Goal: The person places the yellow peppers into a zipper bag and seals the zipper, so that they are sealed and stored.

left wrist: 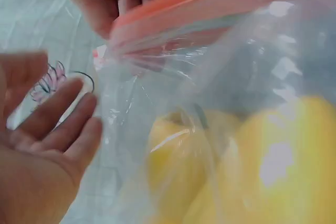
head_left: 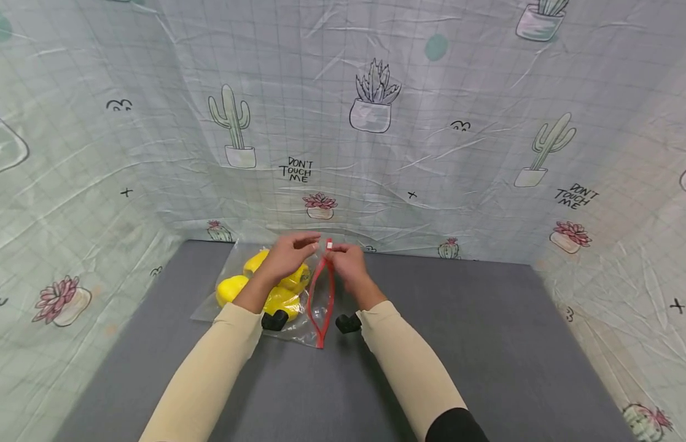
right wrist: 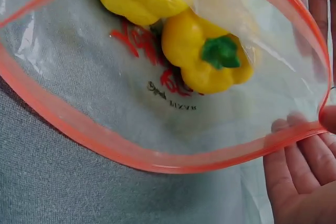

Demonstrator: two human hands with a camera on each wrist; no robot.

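A clear zip bag (head_left: 207, 310) with a red zip edge (head_left: 332, 288) lies on its side, its mouth gaping to the right. Inside are several yellow bell peppers (head_left: 230, 288), one showing a green stem (right wrist: 220, 52) in the right wrist view. My right hand (head_left: 349, 265) pinches the red edge near the far corner, thumb against fingers (right wrist: 302, 169). Beside that corner is my left hand (head_left: 290, 256), fingers spread loosely in the left wrist view, with nothing held in its palm (left wrist: 39, 174). A small white-and-red zip slider (head_left: 329, 244) shows between the hands.
The bag rests on a grey table (head_left: 464, 344). A pale curtain (head_left: 409, 153) printed with cacti hangs behind and along both sides, close to the table's back edge. Black wrist mounts (head_left: 348, 323) sit under the forearms.
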